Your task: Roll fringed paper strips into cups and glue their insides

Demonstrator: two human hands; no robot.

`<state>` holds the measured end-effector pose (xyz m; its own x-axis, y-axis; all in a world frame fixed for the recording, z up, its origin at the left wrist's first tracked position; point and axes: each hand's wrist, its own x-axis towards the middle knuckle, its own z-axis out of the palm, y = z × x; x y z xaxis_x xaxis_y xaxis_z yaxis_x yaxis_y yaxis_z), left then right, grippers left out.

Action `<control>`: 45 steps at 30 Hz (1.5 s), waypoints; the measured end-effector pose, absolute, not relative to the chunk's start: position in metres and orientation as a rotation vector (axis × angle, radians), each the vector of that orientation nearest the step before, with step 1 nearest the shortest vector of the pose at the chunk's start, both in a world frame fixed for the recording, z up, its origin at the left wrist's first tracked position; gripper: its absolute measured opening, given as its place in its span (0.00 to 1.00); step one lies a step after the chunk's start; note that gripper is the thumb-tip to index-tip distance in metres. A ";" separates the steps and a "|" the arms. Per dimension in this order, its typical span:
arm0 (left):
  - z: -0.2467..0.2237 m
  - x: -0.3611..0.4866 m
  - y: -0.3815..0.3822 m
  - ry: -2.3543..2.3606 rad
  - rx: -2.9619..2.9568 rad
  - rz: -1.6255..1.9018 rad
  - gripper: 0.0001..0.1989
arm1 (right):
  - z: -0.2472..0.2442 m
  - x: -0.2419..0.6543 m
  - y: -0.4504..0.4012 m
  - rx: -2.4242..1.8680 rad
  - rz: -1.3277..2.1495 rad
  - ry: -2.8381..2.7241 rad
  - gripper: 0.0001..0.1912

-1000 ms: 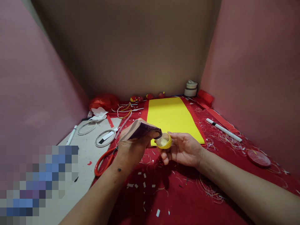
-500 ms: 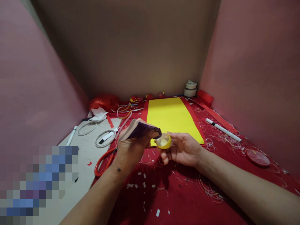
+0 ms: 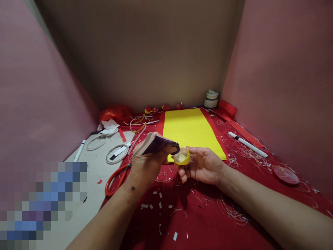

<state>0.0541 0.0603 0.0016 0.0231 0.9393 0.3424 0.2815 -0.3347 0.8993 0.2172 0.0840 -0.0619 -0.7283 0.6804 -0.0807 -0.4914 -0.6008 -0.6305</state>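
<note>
My left hand point(image 3: 148, 168) is closed around a dark purple squeeze tube point(image 3: 158, 144) with a pale flat end. The tube tilts down to the right, its tip at the rim of a small yellow cup point(image 3: 185, 158) of coiled, ridged strip. The cup lies tilted in my right hand point(image 3: 204, 166), held by its fingers, with the hollow side facing the tube. Inside, the cup looks pale and shiny. Behind both hands lies a stack of yellow corrugated sheets point(image 3: 189, 128) on red sheets.
Red-handled scissors point(image 3: 116, 182) lie by my left forearm. Strip rings point(image 3: 117, 154) and paper pieces rest on a grey board point(image 3: 91, 180). A white marker point(image 3: 247, 144) and a round clear lid point(image 3: 286, 175) are at right. Scraps and threads litter the red cloth point(image 3: 192, 215).
My left hand has shifted very slightly to the right with the tube. The right hand and the yellow cup stay nearly still.
</note>
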 end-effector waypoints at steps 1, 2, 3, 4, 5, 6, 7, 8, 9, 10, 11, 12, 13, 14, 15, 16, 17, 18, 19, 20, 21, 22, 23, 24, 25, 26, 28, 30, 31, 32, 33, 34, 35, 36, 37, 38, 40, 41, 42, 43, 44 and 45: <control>0.001 0.054 0.061 1.248 1.678 1.337 0.07 | -0.061 0.217 0.084 -0.411 2.299 -0.780 0.18; 0.001 0.054 0.061 1.240 1.678 1.348 0.08 | -0.061 0.217 0.083 -0.411 2.298 -0.787 0.18; 0.001 0.054 0.061 1.236 1.675 1.366 0.08 | -0.060 0.217 0.083 -0.413 2.298 -0.792 0.18; 0.001 0.053 0.061 1.238 1.670 1.387 0.09 | -0.060 0.217 0.083 -0.416 2.298 -0.798 0.17; 0.001 0.053 0.062 1.245 1.664 1.405 0.10 | -0.060 0.217 0.083 -0.419 2.300 -0.803 0.17; 0.001 0.054 0.061 1.253 1.661 1.415 0.10 | -0.060 0.218 0.082 -0.420 2.300 -0.805 0.17; 0.002 0.054 0.061 1.257 1.656 1.415 0.10 | -0.060 0.218 0.082 -0.419 2.301 -0.810 0.18; 0.002 0.055 0.061 1.257 1.651 1.407 0.10 | -0.060 0.218 0.083 -0.415 2.301 -0.814 0.18; 0.003 0.056 0.061 1.255 1.645 1.390 0.09 | -0.061 0.218 0.083 -0.410 2.300 -0.818 0.18; 0.003 0.056 0.060 1.252 1.640 1.375 0.09 | -0.061 0.218 0.083 -0.409 2.299 -0.825 0.18; 0.004 0.057 0.060 1.254 1.635 1.361 0.08 | -0.062 0.218 0.083 -0.410 2.299 -0.831 0.18; 0.004 0.057 0.060 1.256 1.634 1.351 0.08 | -0.062 0.218 0.083 -0.413 2.301 -0.832 0.18; 0.004 0.057 0.060 1.262 1.637 1.343 0.08 | -0.063 0.217 0.083 -0.416 2.301 -0.829 0.18; 0.003 0.057 0.060 1.266 1.645 1.337 0.07 | -0.063 0.217 0.084 -0.417 2.301 -0.824 0.18; 0.003 0.056 0.060 1.266 1.651 1.335 0.07 | -0.063 0.217 0.084 -0.416 2.303 -0.818 0.18; 0.002 0.056 0.060 1.265 1.656 1.336 0.07 | -0.063 0.217 0.084 -0.414 2.304 -0.814 0.18; 0.001 0.055 0.060 1.261 1.660 1.341 0.07 | -0.062 0.217 0.084 -0.410 2.306 -0.810 0.18; 0.001 0.054 0.060 1.258 1.662 1.354 0.08 | -0.062 0.217 0.084 -0.407 2.306 -0.809 0.18; 0.000 0.053 0.060 1.254 1.663 1.374 0.09 | -0.062 0.217 0.084 -0.405 2.306 -0.810 0.18; 0.000 0.053 0.060 1.250 1.665 1.394 0.09 | -0.061 0.217 0.084 -0.406 2.305 -0.811 0.18; 0.000 0.053 0.060 1.248 1.665 1.410 0.10 | -0.061 0.217 0.084 -0.408 2.303 -0.811 0.18; 0.001 0.053 0.060 1.241 1.664 1.422 0.09 | -0.061 0.217 0.084 -0.411 2.301 -0.811 0.18; 0.001 0.053 0.060 1.235 1.663 1.426 0.09 | -0.061 0.218 0.084 -0.413 2.300 -0.811 0.18; 0.002 0.054 0.060 1.231 1.658 1.427 0.09 | -0.061 0.218 0.084 -0.413 2.299 -0.811 0.18; 0.002 0.055 0.060 1.229 1.655 1.421 0.09 | -0.061 0.218 0.084 -0.410 2.298 -0.810 0.18; 0.003 0.055 0.059 1.230 1.656 1.415 0.10 | -0.061 0.218 0.084 -0.405 2.296 -0.812 0.18; 0.003 0.056 0.059 1.234 1.668 1.396 0.11 | -0.062 0.218 0.084 -0.393 2.298 -0.817 0.19; 0.002 0.055 0.059 1.244 1.682 1.397 0.11 | -0.063 0.218 0.084 -0.385 2.301 -0.821 0.19; 0.001 0.054 0.060 1.251 1.689 1.404 0.11 | -0.063 0.218 0.084 -0.382 2.300 -0.822 0.18; 0.001 0.054 0.060 1.259 1.693 1.415 0.10 | -0.062 0.218 0.084 -0.383 2.298 -0.822 0.17; 0.001 0.053 0.060 1.268 1.694 1.423 0.09 | -0.062 0.218 0.084 -0.385 2.296 -0.821 0.17; 0.000 0.052 0.060 1.276 1.694 1.430 0.09 | -0.062 0.218 0.084 -0.386 2.294 -0.820 0.17; 0.000 0.052 0.060 1.282 1.694 1.431 0.09 | -0.062 0.218 0.084 -0.386 2.294 -0.816 0.17; 0.000 0.052 0.060 1.284 1.696 1.425 0.08 | -0.062 0.218 0.084 -0.383 2.296 -0.814 0.16; 0.000 0.051 0.060 1.285 1.698 1.419 0.08 | -0.063 0.218 0.084 -0.378 2.296 -0.811 0.16; 0.000 0.052 0.060 1.284 1.701 1.413 0.08 | -0.063 0.218 0.084 -0.374 2.298 -0.811 0.16; 0.001 0.052 0.060 1.282 1.708 1.397 0.07 | -0.063 0.218 0.084 -0.368 2.300 -0.811 0.16; 0.001 0.052 0.060 1.285 1.710 1.393 0.07 | -0.063 0.218 0.085 -0.370 2.300 -0.809 0.16; 0.001 0.052 0.060 1.292 1.707 1.392 0.07 | -0.063 0.218 0.085 -0.372 2.301 -0.807 0.16; 0.001 0.052 0.060 1.301 1.699 1.395 0.08 | -0.062 0.219 0.085 -0.374 2.304 -0.804 0.16; 0.002 0.051 0.060 1.312 1.686 1.404 0.09 | -0.061 0.219 0.085 -0.376 2.309 -0.802 0.16; 0.002 0.051 0.060 1.325 1.671 1.413 0.10 | -0.061 0.219 0.085 -0.377 2.312 -0.800 0.16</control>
